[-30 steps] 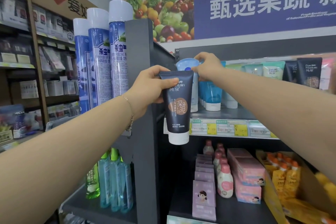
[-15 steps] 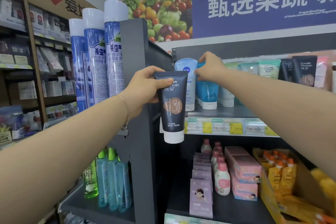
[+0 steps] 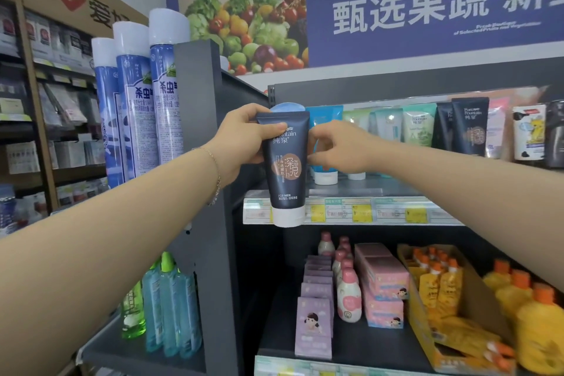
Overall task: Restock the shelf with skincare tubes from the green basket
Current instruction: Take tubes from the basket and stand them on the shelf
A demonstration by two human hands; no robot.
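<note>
Held dark tube [image 3: 285, 162] upright, cap down, before the top shelf [image 3: 351, 189], at its left end. Wrapped left hand [image 3: 244, 143] round its upper part. Kept right hand [image 3: 338, 146] curled at its right edge; could not tell whether pinching.

I'm looking at a shop aisle here: dark metal shelving [image 3: 200, 137] is running across my view, price labels [image 3: 360, 212] are lining the shelf [image 3: 396, 188] edge, and skincare tubes [image 3: 418, 128] are standing in a row, facing out. Spray cans [image 3: 134, 107] are standing tall at the left, boxed goods [image 3: 381, 278] and orange-capped pouches [image 3: 439, 278] are filling the tier below, and a produce banner [image 3: 427, 9] is hanging overhead.
</note>
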